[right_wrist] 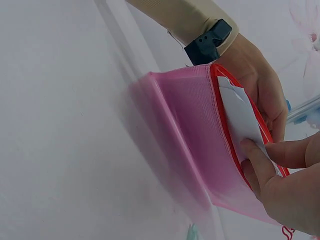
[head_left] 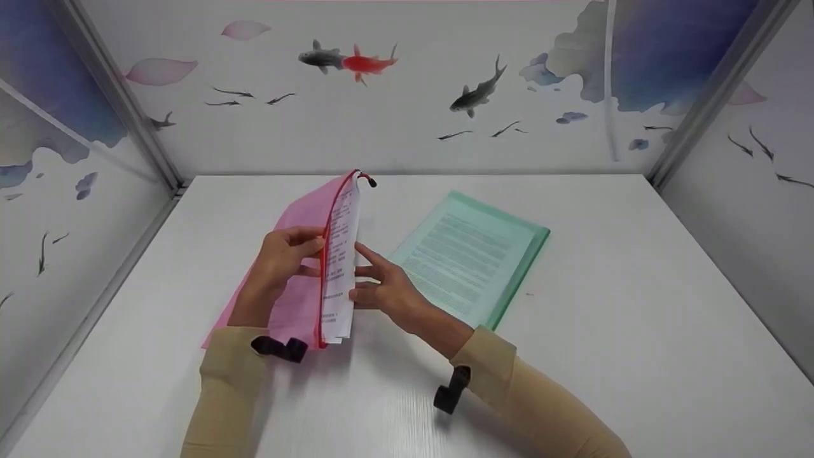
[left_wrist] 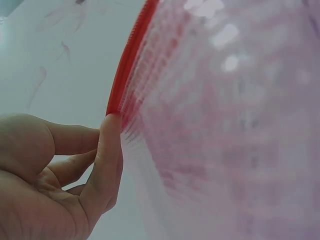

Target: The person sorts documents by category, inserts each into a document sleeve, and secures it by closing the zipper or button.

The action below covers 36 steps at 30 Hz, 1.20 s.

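A pink mesh zipper pouch (head_left: pixel 311 203) stands tilted on its edge at the left of the table, its red zipper side open and facing right. Printed paper sheets (head_left: pixel 339 280) stick out a little from that opening. With thumb and fingers, my left hand (head_left: pixel 273 261) pinches the red zipper edge (left_wrist: pixel 125 70), holding the mouth apart. From the right, my right hand (head_left: pixel 397 292) grips the sheets' edge; in the right wrist view its fingers (right_wrist: pixel 257 162) reach into the opening against the white paper. A zipper pull (head_left: pixel 369 180) hangs at the pouch's top end.
A green translucent folder (head_left: pixel 540 235) with a printed page inside lies on the white table (head_left: pixel 604 305), right of the pouch. Walls with painted fish (head_left: pixel 477 95) enclose the back and both sides. Black wrist cameras (head_left: pixel 280 348) sit at both sleeve cuffs.
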### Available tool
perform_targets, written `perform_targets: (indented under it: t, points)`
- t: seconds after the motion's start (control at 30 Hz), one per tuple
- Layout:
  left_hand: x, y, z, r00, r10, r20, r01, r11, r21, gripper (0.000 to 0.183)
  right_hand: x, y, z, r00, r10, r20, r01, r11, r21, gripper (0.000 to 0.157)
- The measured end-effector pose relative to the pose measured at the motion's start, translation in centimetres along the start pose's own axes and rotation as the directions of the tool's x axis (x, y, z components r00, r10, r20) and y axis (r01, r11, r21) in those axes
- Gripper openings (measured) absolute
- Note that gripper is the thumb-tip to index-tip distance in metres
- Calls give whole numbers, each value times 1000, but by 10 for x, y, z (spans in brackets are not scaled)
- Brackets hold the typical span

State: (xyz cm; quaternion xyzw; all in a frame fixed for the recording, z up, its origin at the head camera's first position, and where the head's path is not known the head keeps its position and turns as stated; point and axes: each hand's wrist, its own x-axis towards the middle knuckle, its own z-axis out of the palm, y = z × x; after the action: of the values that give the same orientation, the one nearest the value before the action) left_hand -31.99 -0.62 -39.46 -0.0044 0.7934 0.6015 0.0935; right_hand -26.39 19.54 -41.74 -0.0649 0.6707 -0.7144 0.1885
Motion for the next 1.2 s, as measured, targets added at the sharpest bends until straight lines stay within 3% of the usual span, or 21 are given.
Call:
perform_targets:
  t: [0.2,0.63,0.9,1.2]
  points:
    - [-1,1,1,999,36,10,-36,999,-7,37,4,0,4,1000,-2,4,2,1000,7,85]
    - [-3,4,2,1000,28,10,-28,1000,8,37,10,1,16,998,39,-46,-41,998,-44,88]
    - [-3,2,2,999,33,-8,-33,999,-9,37,12,5,19,998,19,-56,-21,999,-27,86]
    - [-4,5,2,999,44,-9,-44,998,-51,36,14,9,24,997,-20,-68,15,997,-75,87]
